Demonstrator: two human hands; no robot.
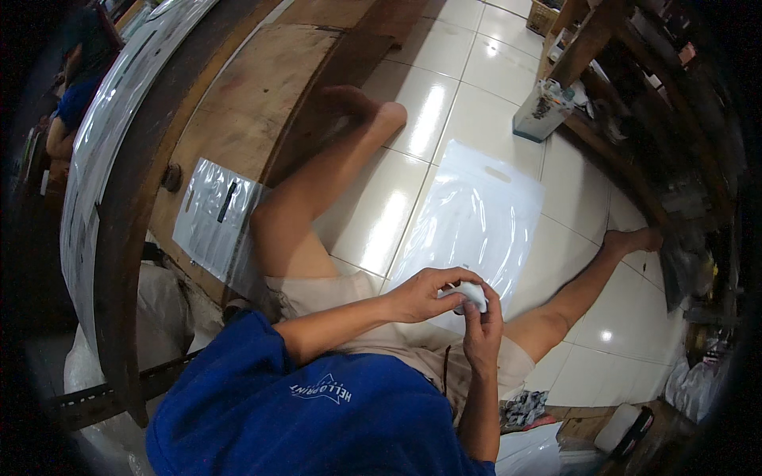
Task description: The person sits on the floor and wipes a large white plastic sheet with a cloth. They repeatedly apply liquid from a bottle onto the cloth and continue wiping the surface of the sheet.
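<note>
Pinching, my left grip (435,293) and right grip (484,317) hold a white object (472,293) lower right of centre — a plastic bag (479,210) lies above, on floor tiles (492,75).

Looks like a small workshop rather than a home or an office. Has a worn, stained wooden table (258,87) in the upper left and, along the left side of the frame, a long stretch of glossy clear plastic (99,163). Shows a rough, cluttered timber rack (589,47) in the upper right, and a smeared pale container (540,115) near its foot on a white tiled floor (492,67). Includes a flat white plastic bag (480,208) on those tiles, bundled plastic (692,390) at lower right and, at far upper left, another person (73,99).
</note>
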